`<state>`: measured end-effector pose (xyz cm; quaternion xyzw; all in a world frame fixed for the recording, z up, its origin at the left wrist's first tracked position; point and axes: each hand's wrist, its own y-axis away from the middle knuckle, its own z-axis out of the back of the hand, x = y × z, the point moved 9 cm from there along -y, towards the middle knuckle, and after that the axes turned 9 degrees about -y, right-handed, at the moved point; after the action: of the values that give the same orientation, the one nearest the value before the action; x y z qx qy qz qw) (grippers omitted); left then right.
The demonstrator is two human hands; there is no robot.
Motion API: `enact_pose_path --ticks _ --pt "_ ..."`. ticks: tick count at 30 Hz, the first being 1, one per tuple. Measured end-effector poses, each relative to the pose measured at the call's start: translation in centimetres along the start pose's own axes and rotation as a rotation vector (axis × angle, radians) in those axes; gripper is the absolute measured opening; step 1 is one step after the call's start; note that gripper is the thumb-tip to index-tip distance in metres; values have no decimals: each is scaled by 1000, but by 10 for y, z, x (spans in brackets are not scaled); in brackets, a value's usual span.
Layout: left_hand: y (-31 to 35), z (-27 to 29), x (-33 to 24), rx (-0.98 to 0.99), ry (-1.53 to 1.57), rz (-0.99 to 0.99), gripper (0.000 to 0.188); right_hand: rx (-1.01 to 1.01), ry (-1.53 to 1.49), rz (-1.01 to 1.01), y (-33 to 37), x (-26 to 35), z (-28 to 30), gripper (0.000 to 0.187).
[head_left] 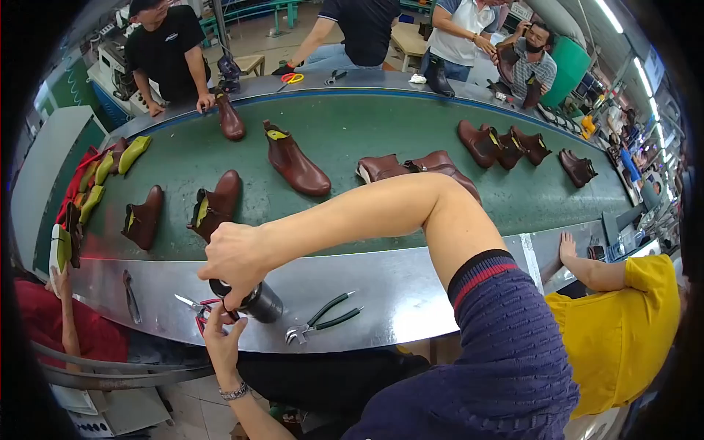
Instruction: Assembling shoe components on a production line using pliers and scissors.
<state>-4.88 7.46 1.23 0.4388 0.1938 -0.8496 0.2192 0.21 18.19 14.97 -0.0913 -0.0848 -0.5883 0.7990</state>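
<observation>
Along a green belt (411, 128) with brown boots (299, 167), on metal edge (396, 297): black container (267, 303), grasped from above by right hand (236, 258), with left hand (221, 342) close below — probably for steadiness. Cannot tell left grip, partly hidden. Nearby — pliers (338, 320), perhaps for easy reach.

The belt (367, 132) is green, the boots (297, 169) on it brown, the cylinder (267, 305) black and the sleeve (513, 330) navy, red-striped.

Bright, fairly even light comes from tube lamps (609, 16) toward two o'clock. White glare washes the metal desk (411, 312) near five o'clock; shadows stay soft. The centre is crisp, straight edges bow, and three o'clock's background blurs into black rim.
</observation>
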Motion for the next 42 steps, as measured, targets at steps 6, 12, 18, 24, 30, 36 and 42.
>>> enact_pose_path --ticks 6,12,18,24,30,36,42 --pt "17 28 27 -115 288 210 15 -79 -26 -55 1 -4 -4 52" --pt "18 78 -23 -240 632 108 14 -129 -72 -59 -7 7 -8 48" --pt "71 156 -88 -467 300 18 12 -119 -112 143 -33 89 4 47" --pt "192 267 -118 -838 99 15 18 -281 -265 467 -63 197 35 52" --pt "309 332 -80 -1015 -202 298 23 -282 -431 618 -120 285 -25 59" --pt "410 323 23 -998 -241 632 15 -206 -603 452 -145 269 -51 45" --pt "564 275 176 -1083 -344 1042 13 -53 -542 -59 -128 191 -179 29"
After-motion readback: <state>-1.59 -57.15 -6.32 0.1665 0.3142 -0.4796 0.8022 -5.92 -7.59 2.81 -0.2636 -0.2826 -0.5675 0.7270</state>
